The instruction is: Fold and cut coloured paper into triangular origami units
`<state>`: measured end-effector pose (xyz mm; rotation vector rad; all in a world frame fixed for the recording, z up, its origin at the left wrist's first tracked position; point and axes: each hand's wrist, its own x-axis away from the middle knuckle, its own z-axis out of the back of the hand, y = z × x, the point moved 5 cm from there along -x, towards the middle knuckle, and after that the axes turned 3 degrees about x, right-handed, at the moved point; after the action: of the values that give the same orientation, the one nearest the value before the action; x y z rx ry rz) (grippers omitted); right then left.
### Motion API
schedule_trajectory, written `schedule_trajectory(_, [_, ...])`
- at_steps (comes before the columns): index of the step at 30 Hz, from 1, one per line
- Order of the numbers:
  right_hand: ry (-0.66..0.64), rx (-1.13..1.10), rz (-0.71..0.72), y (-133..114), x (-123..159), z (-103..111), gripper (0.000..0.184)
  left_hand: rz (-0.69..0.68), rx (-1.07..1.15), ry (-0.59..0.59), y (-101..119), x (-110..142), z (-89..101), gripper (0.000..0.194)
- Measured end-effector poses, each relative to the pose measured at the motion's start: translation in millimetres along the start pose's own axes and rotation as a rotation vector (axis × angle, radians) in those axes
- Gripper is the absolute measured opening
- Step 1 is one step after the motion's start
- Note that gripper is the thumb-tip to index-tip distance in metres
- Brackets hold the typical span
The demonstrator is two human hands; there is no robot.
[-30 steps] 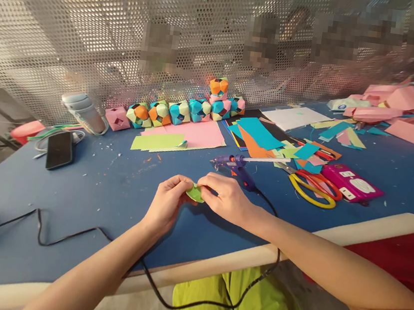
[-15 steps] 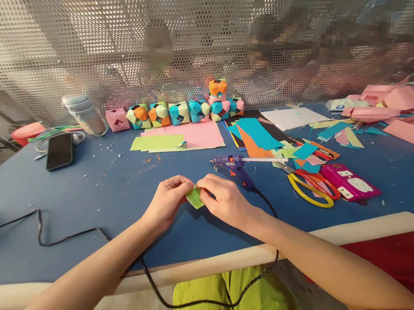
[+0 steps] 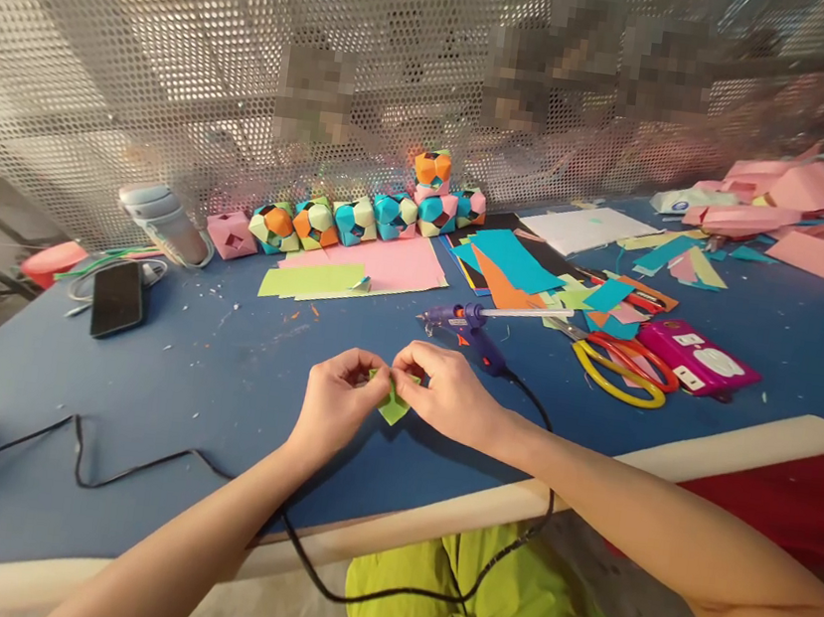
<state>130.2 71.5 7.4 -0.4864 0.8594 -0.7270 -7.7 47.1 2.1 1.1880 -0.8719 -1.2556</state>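
My left hand (image 3: 334, 401) and my right hand (image 3: 449, 393) meet just above the blue table (image 3: 209, 374), near its front edge. Both pinch a small folded green paper piece (image 3: 392, 404) between thumb and fingertips; one pointed corner hangs down below my fingers. A purple glue gun (image 3: 466, 321) lies just behind my right hand, its black cord (image 3: 138, 460) running off the table's front edge.
Yellow-and-red scissors (image 3: 622, 366) and a magenta power strip (image 3: 698, 357) lie to the right. Coloured paper sheets (image 3: 379, 269) and a row of folded paper cubes (image 3: 363, 217) sit farther back. A phone (image 3: 117, 297) lies at left. Pink paper (image 3: 806, 212) piles at far right.
The green paper piece has turned in my fingers, so its corner now points down. Both hands have shifted slightly away from me.
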Motion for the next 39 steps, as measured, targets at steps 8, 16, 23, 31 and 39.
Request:
schedule_trajectory(8, [0.034, 0.229, 0.209, -1.0, 5.3, -1.1, 0.018, -0.014, 0.019, -0.098, -2.0, -1.8, -6.0, 0.006])
schedule_trajectory(16, [0.018, -0.11, 0.023, -3.1, 0.8, 9.3, 0.019, -0.041, 0.019, 0.048, -4.2, -3.3, 3.1, 0.006])
schedule_trajectory(23, [0.092, -0.016, 0.105, -1.8, 1.7, 7.9, 0.013, -0.02, 0.041, 0.033, -3.4, -1.7, -0.6, 0.006])
schedule_trajectory(31, [0.134, 0.047, 0.158, -1.5, 2.9, 8.5, 0.017, 0.012, 0.135, -0.068, -3.4, -1.7, -6.3, 0.018])
schedule_trajectory(39, [0.099, -0.031, 0.104, 0.1, 2.1, 9.4, 0.007, -0.152, -0.016, -0.035, 2.8, -1.7, 1.2, 0.017])
